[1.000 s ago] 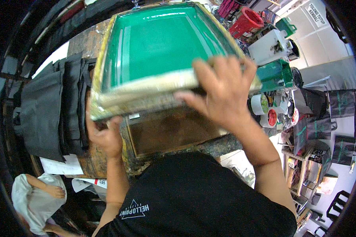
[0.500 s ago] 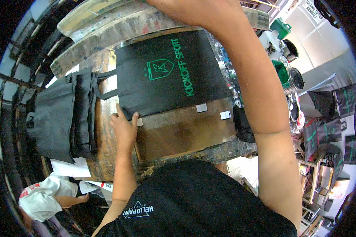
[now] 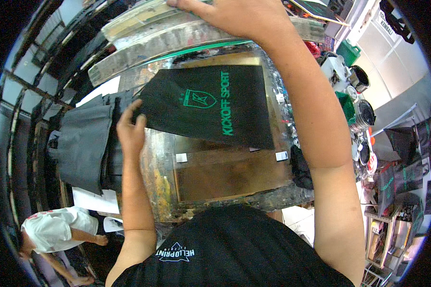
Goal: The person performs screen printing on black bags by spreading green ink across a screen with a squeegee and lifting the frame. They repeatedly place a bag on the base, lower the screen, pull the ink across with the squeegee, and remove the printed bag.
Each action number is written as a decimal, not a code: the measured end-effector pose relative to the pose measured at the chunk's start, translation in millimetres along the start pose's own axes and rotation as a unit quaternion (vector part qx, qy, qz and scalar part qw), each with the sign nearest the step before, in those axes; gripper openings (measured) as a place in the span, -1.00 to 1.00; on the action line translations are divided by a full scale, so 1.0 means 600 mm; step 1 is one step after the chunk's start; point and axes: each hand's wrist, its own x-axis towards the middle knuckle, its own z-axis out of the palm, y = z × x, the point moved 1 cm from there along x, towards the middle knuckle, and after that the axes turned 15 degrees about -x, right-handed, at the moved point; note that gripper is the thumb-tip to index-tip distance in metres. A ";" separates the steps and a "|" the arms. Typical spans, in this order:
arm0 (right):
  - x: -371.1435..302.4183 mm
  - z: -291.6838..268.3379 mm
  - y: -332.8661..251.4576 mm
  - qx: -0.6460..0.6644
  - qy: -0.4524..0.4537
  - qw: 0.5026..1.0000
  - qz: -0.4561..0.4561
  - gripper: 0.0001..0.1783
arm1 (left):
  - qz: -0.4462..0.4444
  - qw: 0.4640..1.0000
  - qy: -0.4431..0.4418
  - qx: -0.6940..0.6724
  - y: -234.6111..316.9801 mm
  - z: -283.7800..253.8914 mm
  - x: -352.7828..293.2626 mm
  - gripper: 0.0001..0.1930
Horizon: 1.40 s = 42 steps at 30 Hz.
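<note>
Left hand (image 3: 130,128) grip pinching black bag (image 3: 210,105) | right hand (image 3: 239,16) grip grasping raised screen frame (image 3: 187,36) | paint-stained table (image 3: 225,174)

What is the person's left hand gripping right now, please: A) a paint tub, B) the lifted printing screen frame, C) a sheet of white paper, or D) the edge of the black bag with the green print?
D: the left hand pinches the left edge of the black bag, peeling it off the board, while the right hand holds the raised screen frame above.
</note>
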 end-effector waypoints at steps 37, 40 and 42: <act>0.001 0.069 0.025 -0.023 0.043 0.998 0.044 -0.42 | 0.121 0.903 0.359 0.202 -0.024 -0.418 -0.225 -0.77; 0.013 0.075 0.031 -0.049 0.075 0.996 0.004 -0.41 | 0.117 0.979 0.042 0.160 0.006 -0.200 -0.268 -0.83; 0.015 0.077 0.034 -0.022 0.086 0.996 0.009 -0.40 | 0.028 0.997 -0.063 0.041 0.007 -0.084 -0.301 -0.74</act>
